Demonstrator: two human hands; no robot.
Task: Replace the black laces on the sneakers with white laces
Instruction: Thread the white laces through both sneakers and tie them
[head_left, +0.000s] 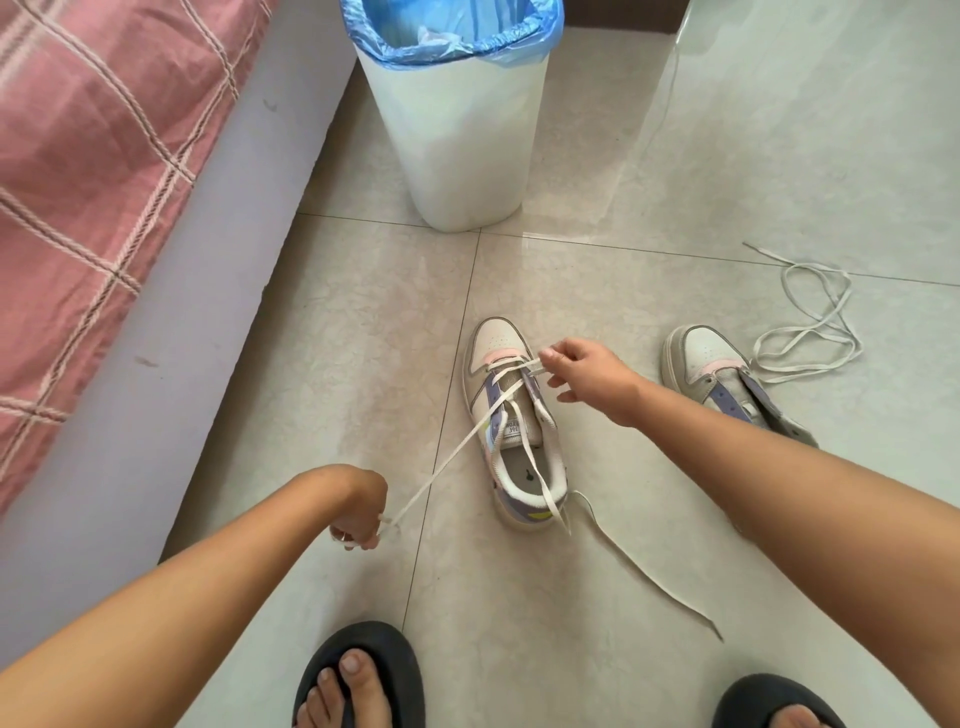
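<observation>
The sneaker lies toe away in front of the bin; the right hand pinches its white lace at the toe-end eyelets — the left hand grips the free end, pulled taut toward the person.

The right forearm hid the heel of the second sneaker. Beyond that sneaker, the bin lost its far rim to the top edge. Near the bottom edge, both sandals were cut off.
</observation>
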